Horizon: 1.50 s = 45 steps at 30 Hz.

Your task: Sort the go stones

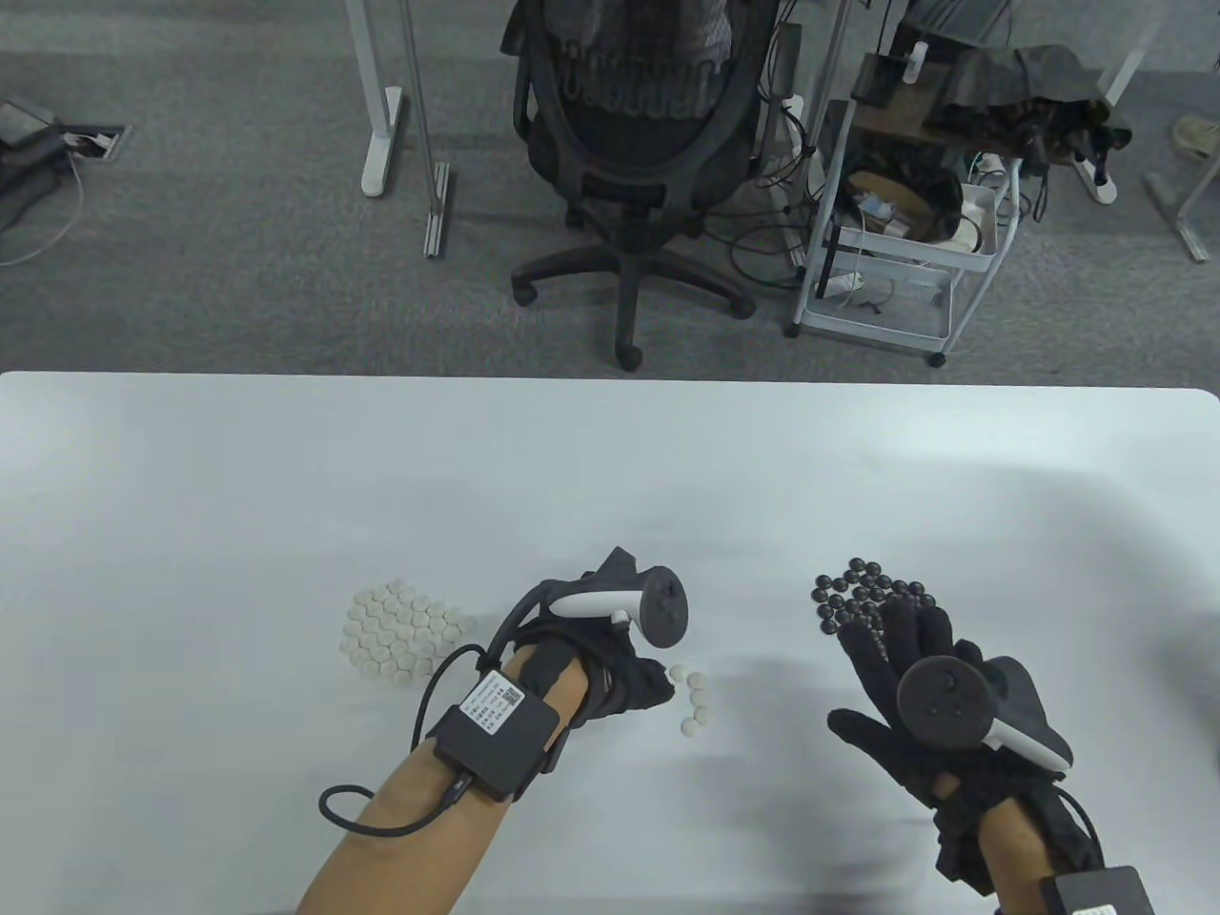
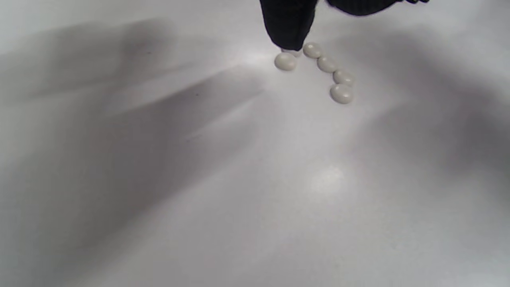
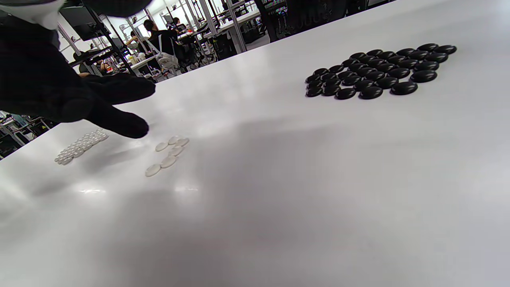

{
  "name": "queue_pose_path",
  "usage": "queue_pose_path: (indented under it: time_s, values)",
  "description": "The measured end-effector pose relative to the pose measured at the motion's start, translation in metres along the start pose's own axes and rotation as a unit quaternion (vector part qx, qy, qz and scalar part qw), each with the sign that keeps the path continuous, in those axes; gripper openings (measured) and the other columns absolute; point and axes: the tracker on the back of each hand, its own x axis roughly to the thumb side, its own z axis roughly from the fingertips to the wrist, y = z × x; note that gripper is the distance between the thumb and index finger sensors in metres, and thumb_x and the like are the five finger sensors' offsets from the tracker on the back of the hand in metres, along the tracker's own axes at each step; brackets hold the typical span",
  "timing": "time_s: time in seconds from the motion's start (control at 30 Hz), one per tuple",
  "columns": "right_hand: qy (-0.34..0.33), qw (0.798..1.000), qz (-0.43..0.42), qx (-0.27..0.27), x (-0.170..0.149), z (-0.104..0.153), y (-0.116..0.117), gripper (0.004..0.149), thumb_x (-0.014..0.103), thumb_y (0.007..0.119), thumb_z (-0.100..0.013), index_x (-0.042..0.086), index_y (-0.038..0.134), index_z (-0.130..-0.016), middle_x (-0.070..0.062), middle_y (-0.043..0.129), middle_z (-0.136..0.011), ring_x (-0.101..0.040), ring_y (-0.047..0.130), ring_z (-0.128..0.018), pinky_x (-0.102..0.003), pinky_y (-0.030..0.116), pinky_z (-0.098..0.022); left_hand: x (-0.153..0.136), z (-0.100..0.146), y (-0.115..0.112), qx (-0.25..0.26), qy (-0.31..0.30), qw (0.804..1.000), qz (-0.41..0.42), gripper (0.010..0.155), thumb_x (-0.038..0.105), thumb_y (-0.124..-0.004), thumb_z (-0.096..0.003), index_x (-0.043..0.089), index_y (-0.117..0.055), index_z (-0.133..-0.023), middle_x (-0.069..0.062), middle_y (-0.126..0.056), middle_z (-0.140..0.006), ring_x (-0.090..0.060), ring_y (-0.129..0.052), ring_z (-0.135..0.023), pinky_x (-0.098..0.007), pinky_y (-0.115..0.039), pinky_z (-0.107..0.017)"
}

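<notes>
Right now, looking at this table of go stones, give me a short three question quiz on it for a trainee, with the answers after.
1. True or false: the loose white stones lie between the white pile and the black pile.
2. Which hand is nearest the loose white stones? A) left hand B) right hand C) neither
3. Fill in: the right hand hovers with fingers spread beside the ____ pile.

Key: 1 true. 2 A; in the left wrist view a fingertip comes down right at the loose stones, though whether it touches one is hard to tell. 3 black.
</notes>
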Motion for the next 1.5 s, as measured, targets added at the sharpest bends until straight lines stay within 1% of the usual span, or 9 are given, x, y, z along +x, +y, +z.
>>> queue_pose_path:
  time_s: [0.1, 0.2, 0.33, 0.43, 0.67, 1.0, 1.3, 1.4, 1.5]
  values:
    - [0.000, 1.000, 0.000, 0.001, 0.000, 0.000, 0.000, 0.084, 0.055, 0.054, -0.055, 0.010, 0.013, -0.113, -0.034, -0.009, -0.105, -0.059, -0.011, -0.086, -0.081, 0.006, -0.054, 0.007, -0.011, -0.005, -0.001, 0.018, 0.999, -0.036, 0.066, 0.049, -0.042, -0.0544, 0.031, -0.048, -0.117, -0.030, 0.011, -0.113, -0.060, 0.013, -0.092, -0.084, -0.002, -0.056]
    - [0.000, 1.000, -0.001, 0.001, 0.000, 0.000, 0.000, 0.084, 0.055, 0.054, -0.055, 0.011, 0.013, -0.113, -0.034, -0.009, -0.105, -0.059, -0.011, -0.086, -0.081, 0.006, -0.054, 0.010, -0.017, -0.013, -0.011, 0.012, 0.999, -0.042, 0.066, 0.049, -0.041, -0.0540, 0.032, -0.042, -0.118, -0.030, 0.014, -0.112, -0.060, 0.016, -0.091, -0.084, -0.001, -0.055]
    - [0.000, 1.000, -0.003, -0.002, -0.001, 0.001, -0.001, 0.084, 0.055, 0.054, -0.055, 0.010, 0.013, -0.113, -0.034, -0.009, -0.105, -0.059, -0.011, -0.086, -0.081, 0.006, -0.054, 0.002, -0.013, -0.020, -0.010, 0.028, 0.998, -0.058, 0.065, 0.049, -0.041, -0.0539, 0.034, -0.037, -0.117, -0.030, 0.014, -0.112, -0.060, 0.016, -0.091, -0.084, -0.001, -0.056]
    - [-0.001, 1.000, -0.003, -0.002, -0.001, 0.001, -0.001, 0.084, 0.055, 0.054, -0.055, 0.011, 0.013, -0.113, -0.034, -0.009, -0.105, -0.059, -0.011, -0.086, -0.081, 0.006, -0.055, -0.019, -0.003, -0.020, -0.004, 0.059, 0.997, -0.045, 0.066, 0.049, -0.041, -0.0539, 0.032, -0.041, -0.118, -0.030, 0.013, -0.113, -0.060, 0.015, -0.091, -0.084, -0.001, -0.056]
    - [0.000, 1.000, -0.002, -0.002, -0.001, 0.001, -0.001, 0.084, 0.055, 0.054, -0.055, 0.011, 0.011, -0.113, -0.034, -0.009, -0.105, -0.059, -0.011, -0.086, -0.081, 0.006, -0.054, -0.093, 0.023, -0.017, -0.001, 0.148, 0.987, 0.057, 0.067, 0.050, -0.042, -0.0534, 0.030, -0.055, -0.116, -0.029, 0.011, -0.114, -0.060, 0.015, -0.091, -0.084, -0.001, -0.055]
    - [0.003, 1.000, -0.001, 0.000, -0.001, 0.001, -0.001, 0.084, 0.055, 0.054, -0.055, 0.010, 0.011, -0.113, -0.034, -0.009, -0.105, -0.059, -0.011, -0.086, -0.081, 0.006, -0.054, -0.135, 0.042, -0.026, 0.002, 0.213, 0.973, 0.088, 0.067, 0.050, -0.042, -0.0531, 0.031, -0.055, -0.116, -0.027, 0.012, -0.113, -0.059, 0.017, -0.091, -0.084, 0.002, -0.055]
    - [0.003, 1.000, 0.000, 0.001, -0.001, 0.001, -0.001, 0.084, 0.055, 0.054, -0.055, 0.010, 0.011, -0.113, -0.034, -0.009, -0.105, -0.059, -0.011, -0.086, -0.081, 0.006, -0.054, -0.144, 0.051, -0.030, -0.005, 0.239, 0.968, 0.078, 0.068, 0.049, -0.043, -0.0530, 0.030, -0.058, -0.116, -0.026, 0.013, -0.113, -0.058, 0.017, -0.091, -0.083, 0.002, -0.055]
    - [0.002, 1.000, 0.000, 0.001, -0.001, 0.001, -0.001, 0.084, 0.055, 0.054, -0.055, 0.011, 0.011, -0.113, -0.034, -0.009, -0.105, -0.059, -0.011, -0.086, -0.081, 0.006, -0.055, -0.138, 0.057, -0.024, 0.017, 0.215, 0.972, 0.089, 0.068, 0.050, -0.043, -0.0531, 0.030, -0.054, -0.117, -0.027, 0.013, -0.113, -0.058, 0.017, -0.091, -0.083, 0.002, -0.055]
    - [0.002, 1.000, 0.000, 0.001, -0.001, 0.001, -0.001, 0.084, 0.055, 0.054, -0.055, 0.010, 0.012, -0.113, -0.034, -0.009, -0.105, -0.059, -0.011, -0.086, -0.081, 0.006, -0.054, -0.121, 0.062, -0.011, 0.042, 0.180, 0.979, 0.088, 0.069, 0.050, -0.043, -0.0537, 0.027, -0.054, -0.118, -0.029, 0.011, -0.115, -0.059, 0.017, -0.092, -0.084, 0.002, -0.055]
